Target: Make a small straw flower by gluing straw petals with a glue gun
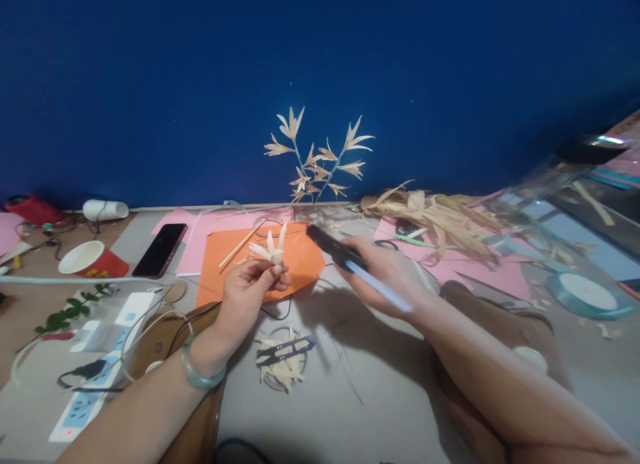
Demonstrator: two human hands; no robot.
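My left hand (253, 284) pinches a small corn-husk flower (274, 245) between thumb and fingertips, its pale petals pointing up. My right hand (383, 271) grips a black hot glue gun (333, 244), with a whitish glue stick (380, 287) sticking out behind it. The nozzle points left toward the flower, apart from it. Below both hands, dark thread snips (285, 351) rest across cut husk pieces (285, 376) on something round. Beneath my left hand lies an orange sheet (305, 264) with a thin stick (243, 243) on it. Two stems of husk flowers (325, 161) stand by the wall.
A black phone (161, 249), a red paper cup (95, 259) and a power strip (100, 377) with cables are at left. A bundle of dry husks (435, 217) lies on pink paper at right, near a blue ribbon roll (587, 295). A blue wall (200, 84) rises behind.
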